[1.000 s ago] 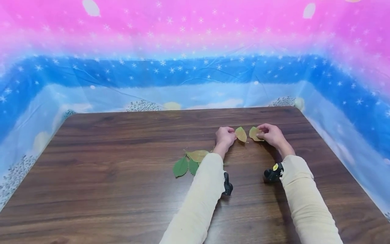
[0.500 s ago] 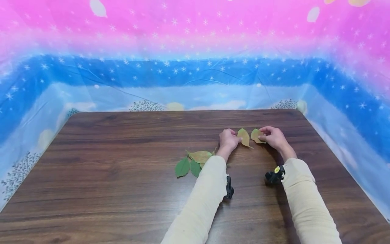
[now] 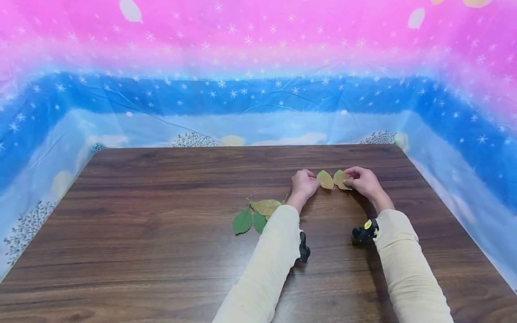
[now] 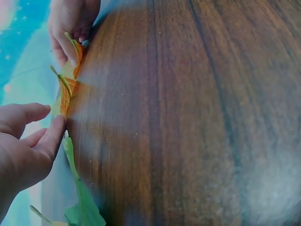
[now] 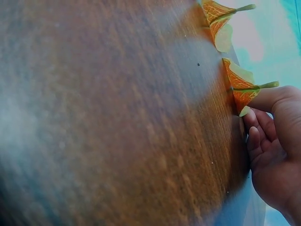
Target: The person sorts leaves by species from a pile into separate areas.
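Observation:
In the head view my left hand point(image 3: 304, 184) holds a yellow-green leaf point(image 3: 325, 180) by its left edge, at thumb and fingertips. My right hand point(image 3: 363, 183) pinches a second yellowish leaf point(image 3: 340, 179), thumb on the near side. The two leaves stand side by side with their inner edges almost meeting, at the far right of the table. Seen from the right wrist, the right hand's leaf point(image 5: 242, 87) shows an orange-brown face and a short stem. From the left wrist, the left hand's leaf point(image 4: 67, 94) is curved, its stem pointing up.
Left of my left forearm lie a green leaf point(image 3: 242, 221), another green leaf point(image 3: 259, 221) and a yellowish leaf point(image 3: 265, 207), overlapping and partly hidden by the sleeve. The brown wooden table point(image 3: 161, 251) ends at a printed cloth backdrop point(image 3: 258, 96).
My left hand has moved slightly right, bringing its leaf nearer to the right one; that leaf has also turned a little. The right hand has hardly moved.

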### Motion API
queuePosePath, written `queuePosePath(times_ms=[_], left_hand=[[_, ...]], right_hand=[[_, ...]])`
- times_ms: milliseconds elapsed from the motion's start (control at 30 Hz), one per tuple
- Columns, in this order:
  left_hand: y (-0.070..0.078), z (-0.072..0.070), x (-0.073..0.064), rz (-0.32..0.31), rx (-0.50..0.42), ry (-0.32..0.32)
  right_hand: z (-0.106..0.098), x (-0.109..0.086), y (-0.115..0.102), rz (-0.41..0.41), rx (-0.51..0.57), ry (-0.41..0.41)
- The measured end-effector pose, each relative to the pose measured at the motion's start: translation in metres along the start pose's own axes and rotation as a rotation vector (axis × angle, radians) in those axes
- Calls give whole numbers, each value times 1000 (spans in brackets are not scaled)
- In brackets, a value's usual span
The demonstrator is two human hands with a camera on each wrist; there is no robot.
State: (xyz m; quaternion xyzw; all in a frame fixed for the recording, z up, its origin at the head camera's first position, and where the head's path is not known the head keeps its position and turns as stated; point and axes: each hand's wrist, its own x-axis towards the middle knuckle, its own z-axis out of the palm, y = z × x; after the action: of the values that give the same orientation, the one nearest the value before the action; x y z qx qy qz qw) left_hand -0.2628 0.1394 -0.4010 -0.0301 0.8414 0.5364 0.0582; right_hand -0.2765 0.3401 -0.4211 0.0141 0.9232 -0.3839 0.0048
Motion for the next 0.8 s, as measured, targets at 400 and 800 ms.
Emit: queuePosePath(times_ms=[400,800], left_hand=[[30,-23,1,34,-45,-198],[68,-98,-20,429,224,-461]], right_hand=[[-2,0,0,-10,18,-26],[-1,-5,-2,12,50,-21]])
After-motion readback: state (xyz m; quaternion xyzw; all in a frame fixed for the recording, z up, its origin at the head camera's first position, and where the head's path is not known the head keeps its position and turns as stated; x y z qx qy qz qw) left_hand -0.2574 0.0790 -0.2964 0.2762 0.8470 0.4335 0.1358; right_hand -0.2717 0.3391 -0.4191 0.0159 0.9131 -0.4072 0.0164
